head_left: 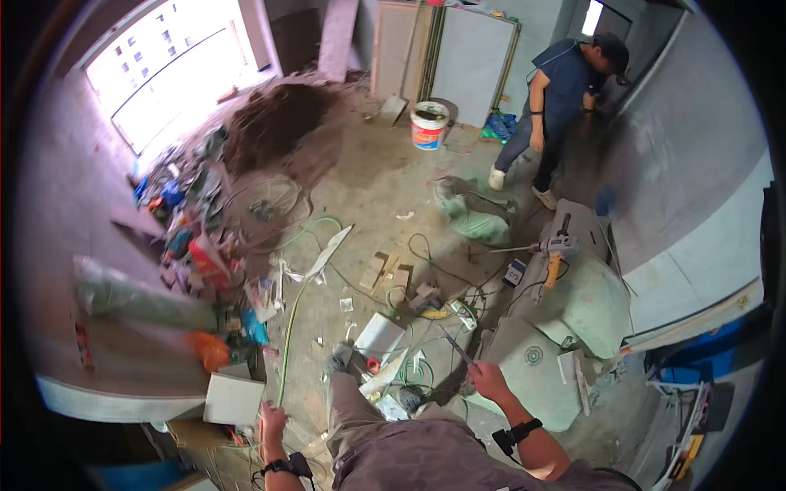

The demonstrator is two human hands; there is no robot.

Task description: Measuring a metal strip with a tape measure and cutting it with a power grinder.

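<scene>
My right hand [489, 383] grips a long, thin dark metal bar [458, 350] that points up and forward over the floor debris. At the lower left, my left hand [273, 419] has its fingers curled on something small that I cannot make out, close to a green hose [286, 352] and a pale square board [233, 398]. Between and ahead of my legs lie a white box [378, 331], cables, green coils and scraps. A power drill with a yellow handle [555, 254] rests on pale sacks [530, 380] to my right.
A co-worker [557, 90] stands bent at the back right wall. A dirt pile [278, 123], a white-and-red bucket [428, 131] and leaning boards [471, 57] are at the back. Mixed debris [209, 262] lines the left side; a green sack [471, 214] lies mid-floor.
</scene>
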